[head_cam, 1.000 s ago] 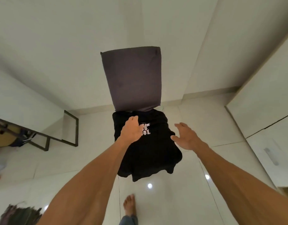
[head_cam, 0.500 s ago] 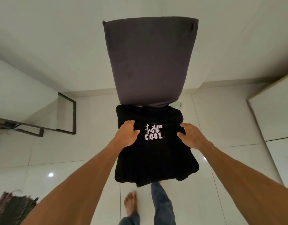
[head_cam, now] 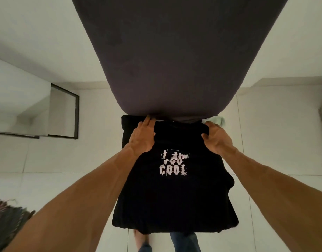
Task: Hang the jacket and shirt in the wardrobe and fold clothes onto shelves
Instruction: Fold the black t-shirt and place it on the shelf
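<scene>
Head view, looking straight down: a black T-shirt (head_cam: 174, 197) lies spread over the seat of a chair, its white print (head_cam: 173, 165) facing up. Its far edge runs under the grey chair back (head_cam: 174, 60), and its near hem hangs past the seat's near edge, above the tiled floor (head_cam: 265, 142).

The left hand (head_cam: 142, 138) lies flat on the shirt's far left part, fingers straight and reaching to the foot of the chair back, holding nothing. The right hand (head_cam: 217, 140) is at the far right corner, fingers curled over the edge and thumb pressed into the cloth, so it appears to grip the fabric there.

The main risk I see is an uneven lift. Only one hand has a real hold, so raising the shirt now would likely swing it from the right corner and bunch the left side. That would spoil any neat fold.

The overhanging near hem could also pull the whole shirt off onto the floor if the left hand's pressure comes off too soon.

The far edge seems tucked close against the chair back and might catch there when drawn toward the person.

Black cloth in dim light hides the seams, so a fold line could easily run crooked.
</scene>
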